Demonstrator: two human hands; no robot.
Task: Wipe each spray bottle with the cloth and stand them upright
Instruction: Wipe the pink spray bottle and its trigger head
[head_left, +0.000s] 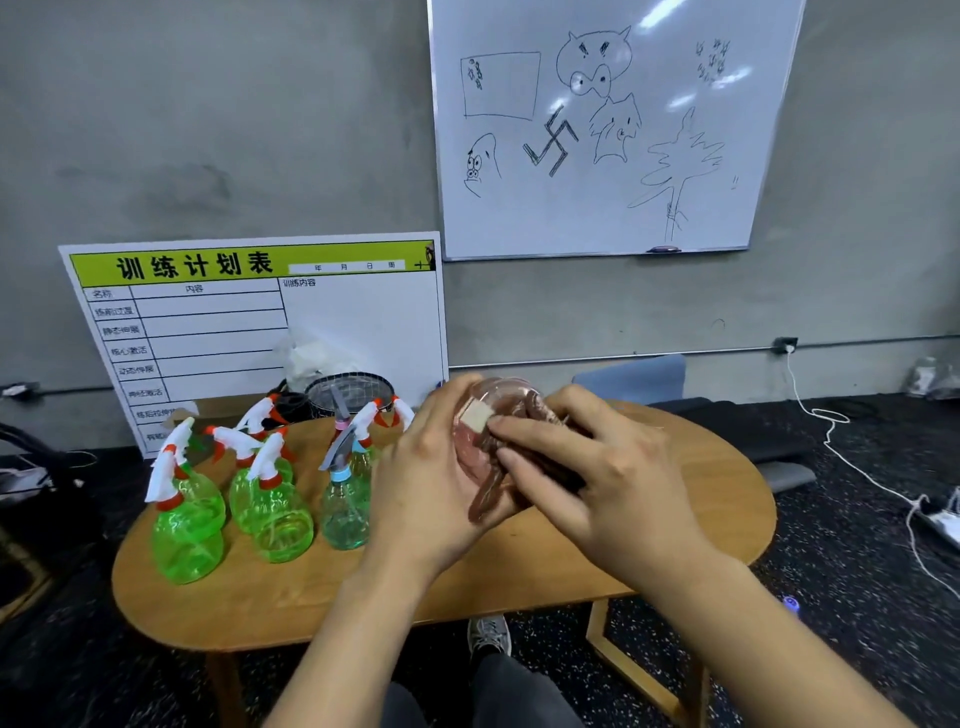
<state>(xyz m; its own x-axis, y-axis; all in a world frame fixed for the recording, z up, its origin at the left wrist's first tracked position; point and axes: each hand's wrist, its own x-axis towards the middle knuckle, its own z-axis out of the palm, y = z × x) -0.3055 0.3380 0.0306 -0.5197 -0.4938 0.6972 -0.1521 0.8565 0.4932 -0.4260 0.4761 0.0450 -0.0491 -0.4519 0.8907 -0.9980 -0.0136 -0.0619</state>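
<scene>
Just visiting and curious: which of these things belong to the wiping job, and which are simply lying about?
In the job: pink bottle held by the left hand; brown cloth pressed by the right hand; green spray bottles; clear bottle.
Lying about: whiteboard, schedule board, mesh basket.

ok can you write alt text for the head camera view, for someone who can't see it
Seen from above, a person's left hand holds a clear pink spray bottle over a wooden table while the right hand presses a brown cloth against it. Several green and clear bottles stand upright at the table's left.
</scene>
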